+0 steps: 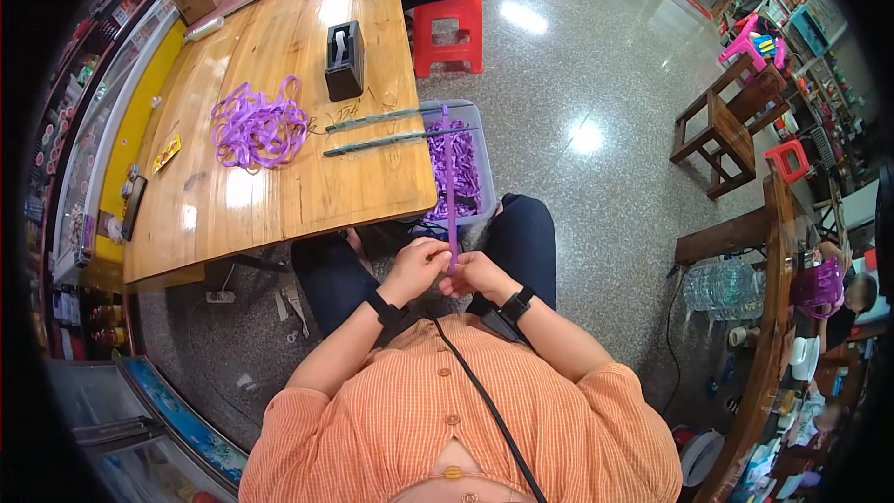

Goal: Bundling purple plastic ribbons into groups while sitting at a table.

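Observation:
In front of my lap, my left hand [418,270] pinches the lower end of a flat purple ribbon [451,182]. My right hand [476,276] is closed on the same end, its fingers close to the left ones. From there the ribbon runs straight away from me, over a clear plastic bin [483,154] filled with purple folded pieces [473,170]. Two dark thin rods [377,142] lie on the wooden table [326,200] and jut over the bin, the ribbon crossing them. How its far end is held cannot be made out.
A loose heap of purple ribbon [258,130] and a black tape dispenser [345,65] rest on the table. Beyond stands a red plastic stool [448,34] beside a seated person. To the right are a wooden chair [724,130] and large clear bottles [722,291].

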